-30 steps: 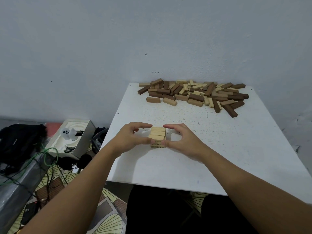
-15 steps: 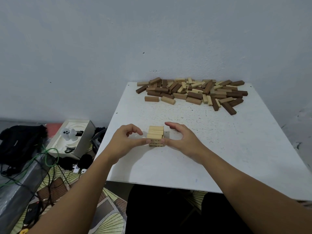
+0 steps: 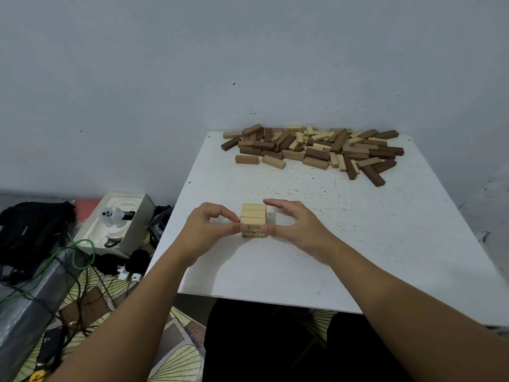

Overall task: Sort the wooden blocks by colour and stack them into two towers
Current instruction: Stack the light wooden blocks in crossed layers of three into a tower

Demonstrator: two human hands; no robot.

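Observation:
A short tower of light wooden blocks [image 3: 253, 219] stands near the front left of the white table [image 3: 385, 244]. My left hand [image 3: 205, 230] touches its left side with thumb and fingertips. My right hand [image 3: 296, 226] touches its right side, thumb low on the stack and fingers curved above. Both hands press the stack from either side. A loose pile of dark and light blocks [image 3: 314, 150] lies at the table's far edge against the wall.
On the floor to the left sit a cream box with a white controller [image 3: 113, 216], a black bag [image 3: 30, 230], green and black cables [image 3: 77, 257] and a patterned mat. The wall rises right behind the table.
Both hands have stayed at the light tower, with the fingers shifting slightly along its sides. The view has tilted a little.

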